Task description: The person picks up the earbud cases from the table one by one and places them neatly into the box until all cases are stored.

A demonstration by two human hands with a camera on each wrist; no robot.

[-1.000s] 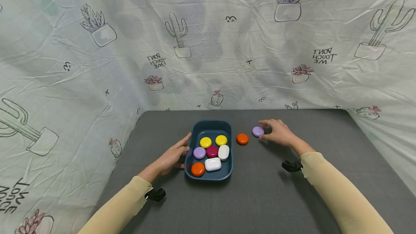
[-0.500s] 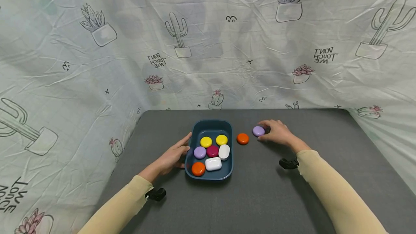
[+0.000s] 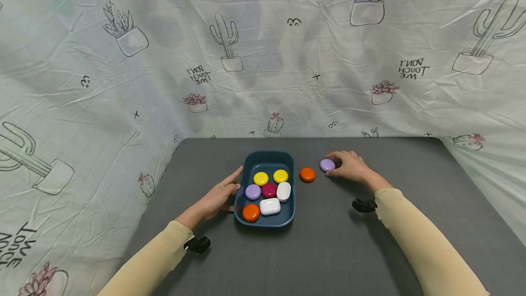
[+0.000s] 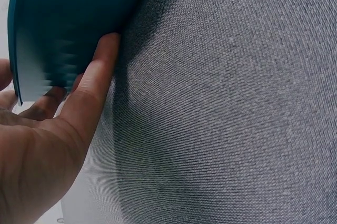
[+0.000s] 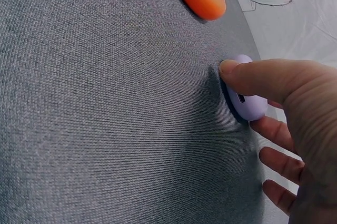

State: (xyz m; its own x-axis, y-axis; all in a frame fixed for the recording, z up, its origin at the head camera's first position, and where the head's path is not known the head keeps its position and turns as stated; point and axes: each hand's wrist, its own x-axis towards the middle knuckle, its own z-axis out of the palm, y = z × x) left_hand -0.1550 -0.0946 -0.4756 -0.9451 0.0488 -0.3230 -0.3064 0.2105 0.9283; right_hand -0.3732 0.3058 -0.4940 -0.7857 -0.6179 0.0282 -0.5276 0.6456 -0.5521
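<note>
My right hand (image 3: 349, 167) has its thumb and fingers at opposite edges of a round lilac earbud case (image 3: 327, 165) on the table. The right wrist view has the thumb on the near edge of this lilac case (image 5: 251, 109), a small port slot beside it, and the other fingers spread below. To its left lies an orange earbud case (image 3: 307, 175). My left hand (image 3: 215, 198) rests along the outer left wall of a dark blue tray (image 3: 269, 155). In the left wrist view, straight fingers touch the tray's wall (image 4: 79, 13) low down.
Inside the tray sit two yellow cases (image 3: 260, 179), a lilac one (image 3: 252, 192), a dark red one (image 3: 269, 190), two white ones (image 3: 270, 206) and an orange one (image 3: 251, 213). Grey cloth covers the table (image 3: 312, 250); a printed curtain (image 3: 263, 58) hangs behind.
My right forearm has shifted slightly left, while its fingers have stayed at the lilac earbud case. The left hand and the tray have not visibly moved.
</note>
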